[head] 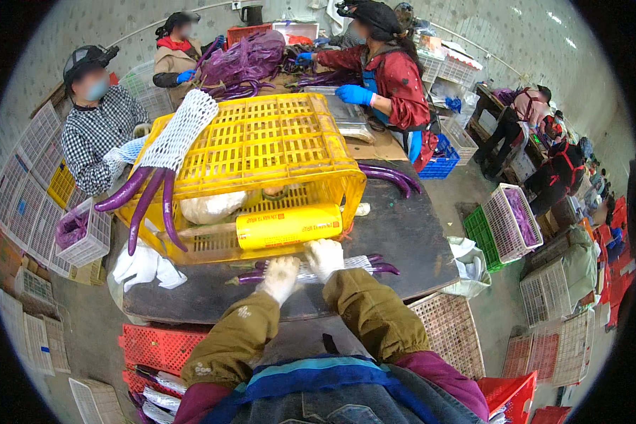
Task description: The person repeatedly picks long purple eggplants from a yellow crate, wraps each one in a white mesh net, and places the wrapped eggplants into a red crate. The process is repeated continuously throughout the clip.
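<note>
A bundle of long purple eggplants (pixel 384 268) in a white foam net sleeve (pixel 358 263) lies across the dark tabletop in front of me. My left hand (pixel 280 275), in a white glove, is closed over its left part. Further right, my white-gloved right hand (pixel 324 258) grips the netted middle, its knuckles close to the crate rim. Both hands' fingertips are hidden. Just beyond them, a yellow roll of wrap film (pixel 289 227) sits on a wooden rod (pixel 204 230) in the open side of a yellow plastic crate (pixel 265 132) tipped over on the table.
Another netted eggplant bundle (pixel 156 196) hangs over the crate's left edge. Loose eggplants (pixel 389 177) lie right of it, a white cloth (pixel 147 267) left. Several people work around; one wears blue gloves (pixel 355 95). Red crates (pixel 161 347) stand below the table's near edge.
</note>
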The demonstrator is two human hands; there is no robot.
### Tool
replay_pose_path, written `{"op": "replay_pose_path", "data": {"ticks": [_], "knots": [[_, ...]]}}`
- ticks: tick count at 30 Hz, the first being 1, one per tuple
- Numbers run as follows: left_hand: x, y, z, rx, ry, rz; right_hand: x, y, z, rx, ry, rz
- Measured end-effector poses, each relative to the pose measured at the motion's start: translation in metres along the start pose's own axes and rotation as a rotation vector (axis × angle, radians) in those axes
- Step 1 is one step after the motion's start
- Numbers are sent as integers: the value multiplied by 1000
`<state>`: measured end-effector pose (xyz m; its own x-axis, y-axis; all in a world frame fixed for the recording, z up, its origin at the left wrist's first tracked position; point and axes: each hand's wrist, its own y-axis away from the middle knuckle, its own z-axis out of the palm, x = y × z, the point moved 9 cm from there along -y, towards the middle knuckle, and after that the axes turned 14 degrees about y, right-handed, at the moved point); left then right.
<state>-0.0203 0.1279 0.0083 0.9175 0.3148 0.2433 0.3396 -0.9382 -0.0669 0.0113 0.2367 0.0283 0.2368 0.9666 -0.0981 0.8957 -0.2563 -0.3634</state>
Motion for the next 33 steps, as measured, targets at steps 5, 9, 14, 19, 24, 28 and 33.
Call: {"op": "replay_pose_path", "data": {"ticks": [5, 9, 14, 19, 24, 28, 33], "knots": [[4, 15, 24, -327, 296, -122, -46, 92, -37, -70, 0, -247], [17, 38, 23, -147, 409, 32, -59, 130, -21, -270, 97, -266], [-59, 13, 36, 125, 774, -244, -39, 58, 12, -389, 108, -192], [-98, -7, 108, -371, 976, -734, -35, 33, 35, -655, 150, -280], [-106, -6, 149, -393, 874, -859, -69, 148, 58, -965, -286, -258], [-100, -4, 138, -76, 798, -682, -81, 227, 42, -741, -346, -529], [-27, 30, 63, -202, 578, -409, -6, 224, 6, -762, -163, -259]]}}
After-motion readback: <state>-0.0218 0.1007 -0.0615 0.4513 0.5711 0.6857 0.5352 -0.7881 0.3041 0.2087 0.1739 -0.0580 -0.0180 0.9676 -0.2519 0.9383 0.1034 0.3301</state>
